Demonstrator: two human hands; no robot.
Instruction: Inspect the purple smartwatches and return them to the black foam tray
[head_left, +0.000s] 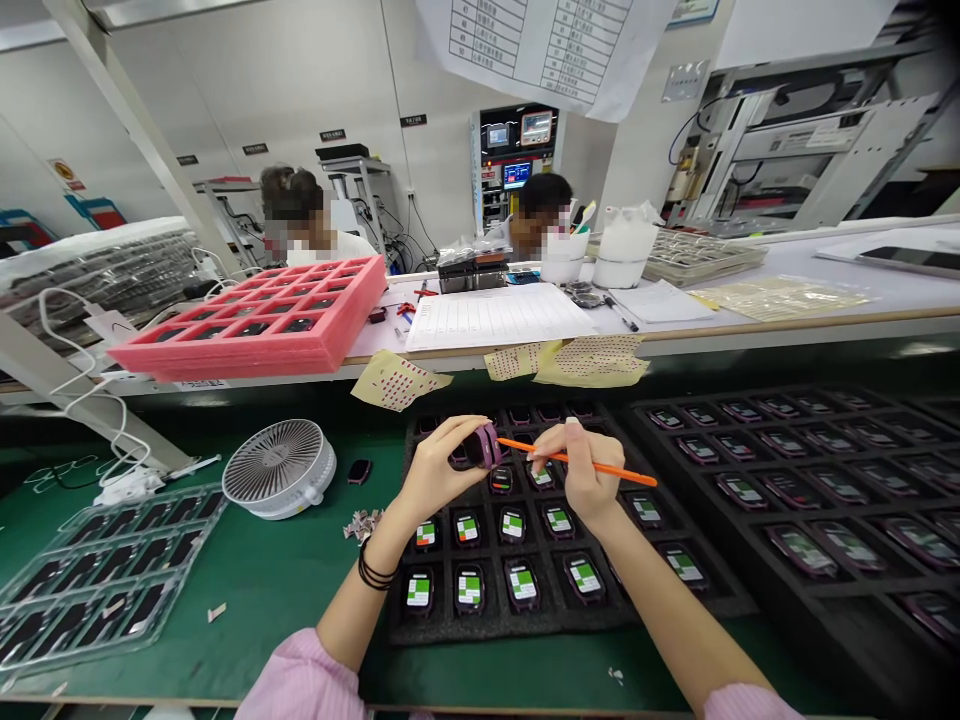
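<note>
My left hand (439, 475) is closed around the sides of a purple smartwatch case (487, 444), held up on its edge above the foam tray. Between the fingers of my right hand (589, 468) is a thin orange stick (628, 474). Its narrow left tip reaches the edge of the watch case; whether it touches cannot be made out. Below both hands lies a black foam tray (491, 630), where several purple watches (523, 582) sit in pockets with green-and-white screens lit. My right forearm hides some of the pockets.
A second black foam tray (757, 545) with watches lies at the right. Left are a round white fan (279, 465), a lone watch (360, 471), paper scraps (363, 525) and a clear plastic tray (161, 625). A pink foam tray (225, 362) overhangs the shelf. Two people sit beyond.
</note>
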